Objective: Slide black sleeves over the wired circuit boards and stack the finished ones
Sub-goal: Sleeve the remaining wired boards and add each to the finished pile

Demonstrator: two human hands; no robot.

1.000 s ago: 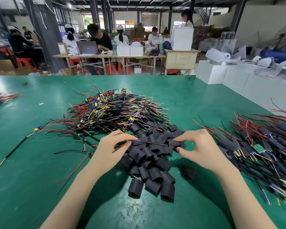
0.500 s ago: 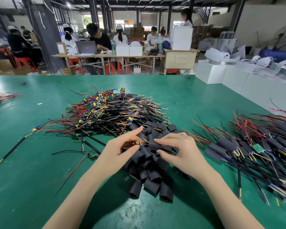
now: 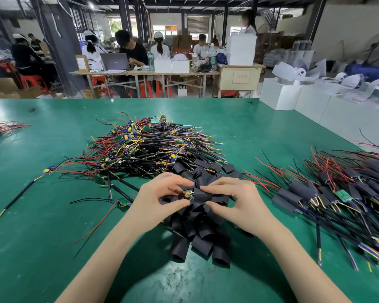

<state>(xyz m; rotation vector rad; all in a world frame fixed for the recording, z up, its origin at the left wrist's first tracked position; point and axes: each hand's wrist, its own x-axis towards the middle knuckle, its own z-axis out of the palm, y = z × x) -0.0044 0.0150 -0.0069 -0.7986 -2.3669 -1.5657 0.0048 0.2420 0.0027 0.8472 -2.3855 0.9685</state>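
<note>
Head view: left hand (image 3: 162, 196) pinches wired circuit board (image 3: 187, 194); right hand (image 3: 234, 200) pinches black sleeve (image 3: 200, 194) at its mouth, above the loose sleeve heap (image 3: 197, 232) — risk: components snag the rim, or the flattened sleeve buckles — finished stack (image 3: 328, 193) lies right

Board (image 3: 186, 194) mostly hidden between left hand (image 3: 160, 197) and sleeve (image 3: 202, 194), right hand (image 3: 236, 202) covering the sleeve's far end; loose sleeves (image 3: 197, 237) partly under both hands; finished stack (image 3: 337, 197) cut by right edge; wire bundle (image 3: 0, 127) cut by left edge.
</note>
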